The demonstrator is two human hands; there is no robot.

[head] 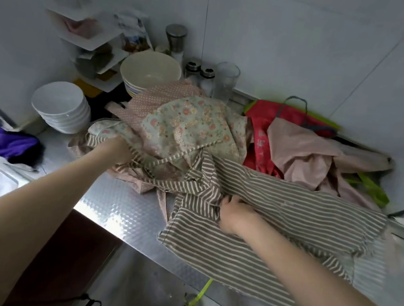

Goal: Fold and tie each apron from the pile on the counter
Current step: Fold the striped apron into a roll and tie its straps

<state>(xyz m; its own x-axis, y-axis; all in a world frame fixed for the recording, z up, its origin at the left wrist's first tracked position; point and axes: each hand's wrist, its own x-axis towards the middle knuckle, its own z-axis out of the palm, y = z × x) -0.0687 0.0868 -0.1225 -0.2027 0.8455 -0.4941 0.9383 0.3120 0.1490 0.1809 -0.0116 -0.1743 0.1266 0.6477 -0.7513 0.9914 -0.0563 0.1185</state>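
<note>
right hand (235, 210): fingers curled, gripping bunched middle of striped apron (290, 217)
left hand (115, 151): reaches far out, arm nearly straight; fingers buried in cloth, seems to grip striped strap/edge by floral apron (194, 126)
striped apron: spread over counter (121, 201) front edge, part hangs off
pile: floral + dotted apron (151, 99) behind, pink apron (304, 154) & red apron (258, 132) to the right
how-to: prob. pull striped one clear of pile w/ both hands, free straps first, lay flat before folding
risk: drag could tug the others toward bowls (62, 107)
</note>
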